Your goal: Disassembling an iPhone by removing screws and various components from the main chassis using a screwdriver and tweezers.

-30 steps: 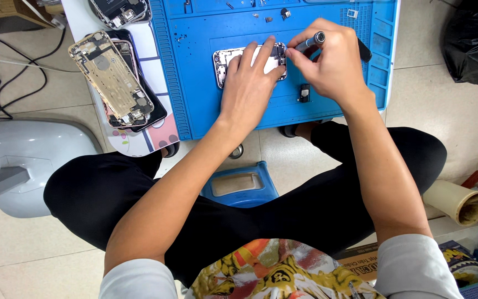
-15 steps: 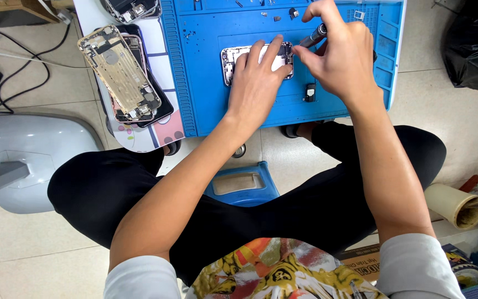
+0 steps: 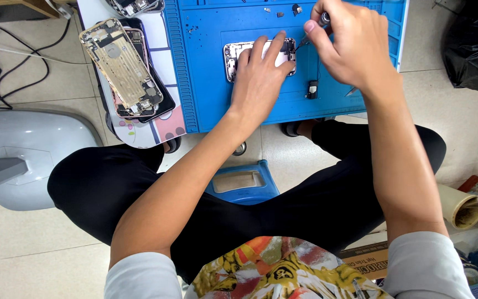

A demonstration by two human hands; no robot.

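While the left hand (image 3: 258,77) lies flat with fingers spread on the opened phone (image 3: 239,55), the phone rests near the middle of the blue mat (image 3: 206,66), its long axis parallel to the near edge. The right hand (image 3: 349,44) pinches a thin screwdriver (image 3: 312,33), tip pointing at the phone's right end. A small black part (image 3: 312,88) lies just beside, toward the near edge. Another gold phone frame (image 3: 121,69) lies beyond the left edge.
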